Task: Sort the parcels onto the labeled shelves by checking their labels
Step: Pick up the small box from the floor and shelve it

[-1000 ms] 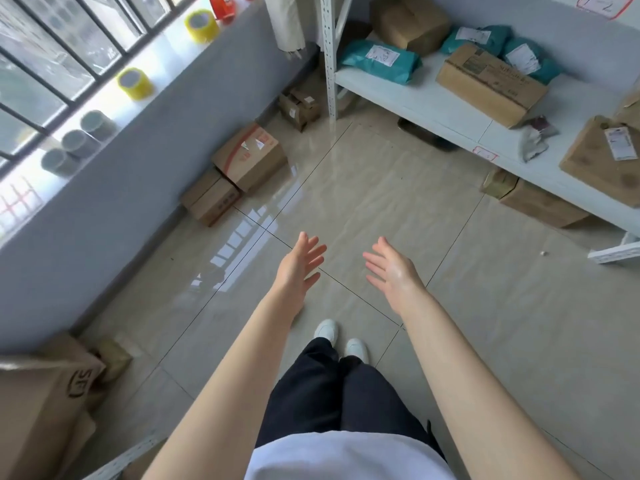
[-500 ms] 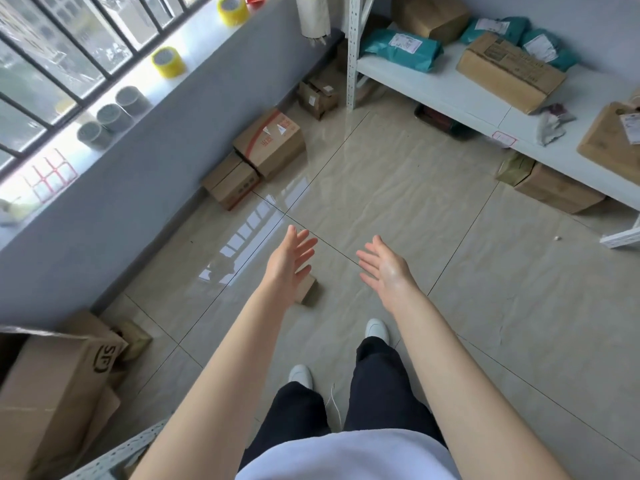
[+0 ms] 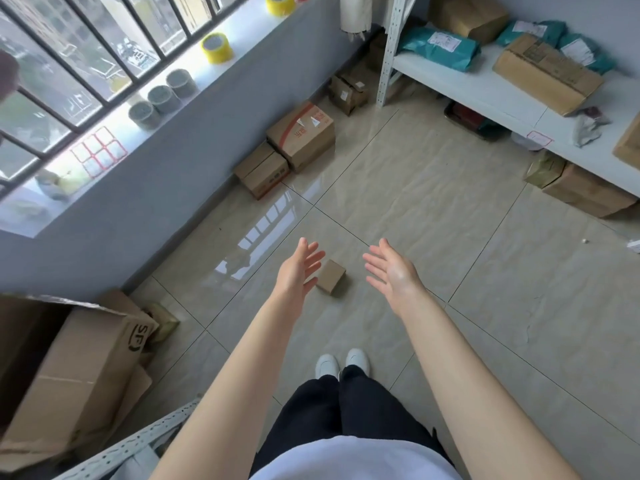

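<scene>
A small brown cardboard parcel (image 3: 331,276) lies on the tiled floor between my hands. My left hand (image 3: 297,270) is open, fingers spread, and partly covers the parcel's left edge in the view. My right hand (image 3: 393,271) is open too, palm turned inward, a little to the right of the parcel. Neither hand holds anything. The white shelf (image 3: 485,88) at the upper right carries teal mailer bags (image 3: 438,46) and a long brown box (image 3: 545,72), with a red-framed label (image 3: 539,138) on its front edge.
Two cardboard boxes (image 3: 301,136) stand against the grey wall below the window. A large open box (image 3: 69,372) sits at the lower left beside a metal shelf rail (image 3: 138,445). More boxes (image 3: 585,188) lie under the shelf. Tape rolls (image 3: 215,46) line the window sill.
The view has shifted back and to the left. The small parcel, hidden behind my left hand before, now shows on the floor between both hands. My feet stand together.
</scene>
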